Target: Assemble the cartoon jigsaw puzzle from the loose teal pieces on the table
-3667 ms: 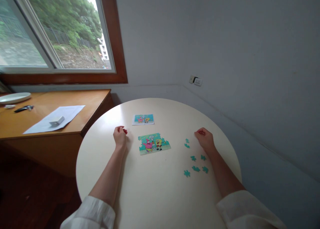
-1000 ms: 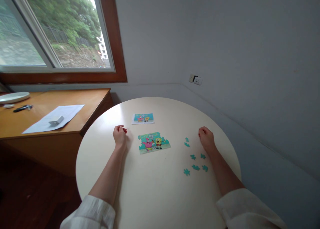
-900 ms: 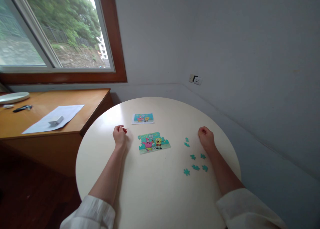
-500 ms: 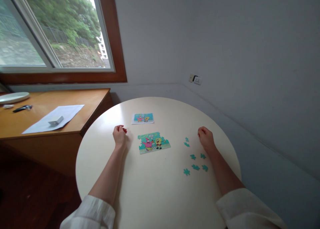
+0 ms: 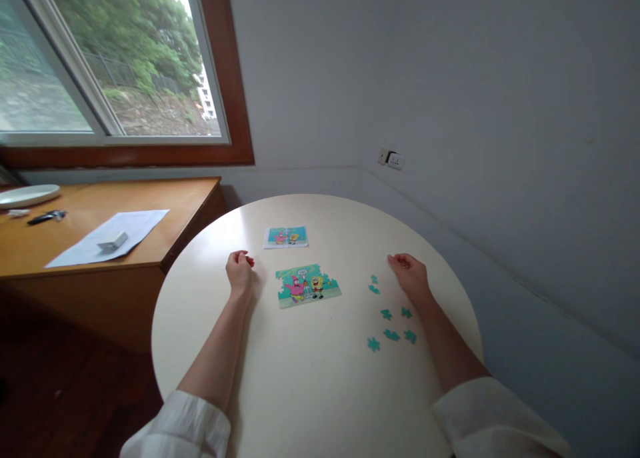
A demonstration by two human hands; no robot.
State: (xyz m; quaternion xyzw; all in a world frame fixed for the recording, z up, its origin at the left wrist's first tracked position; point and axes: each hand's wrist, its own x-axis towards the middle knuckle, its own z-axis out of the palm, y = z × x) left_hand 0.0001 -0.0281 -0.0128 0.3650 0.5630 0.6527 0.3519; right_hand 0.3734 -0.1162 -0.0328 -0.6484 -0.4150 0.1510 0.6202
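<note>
My left hand point(image 5: 240, 269) rests on its side on the round white table point(image 5: 310, 391), fingers loosely curled, with no object visible in it. To its right lies a partly assembled cartoon jigsaw puzzle point(image 5: 306, 286), its top corners and side edges notched. Behind the puzzle is a small reference picture point(image 5: 286, 237) of the same cartoon scene. My right hand point(image 5: 411, 275) is over the right side of the table, fingers partly uncurled and holding nothing I can see. Several loose teal puzzle pieces point(image 5: 391, 335) are scattered in front and to the left of it.
A wooden desk point(image 5: 193, 211) stands at the left, bearing a paper sheet point(image 5: 145, 223), a small white box point(image 5: 113, 241), a black object point(image 5: 46, 218) and a white plate point(image 5: 30, 195). Walls close in behind and at the right, with a socket point(image 5: 396, 161).
My right hand has loosened from a fist, its fingers now reaching a little to the left. My left hand, the puzzle and the loose pieces stay where they were.
</note>
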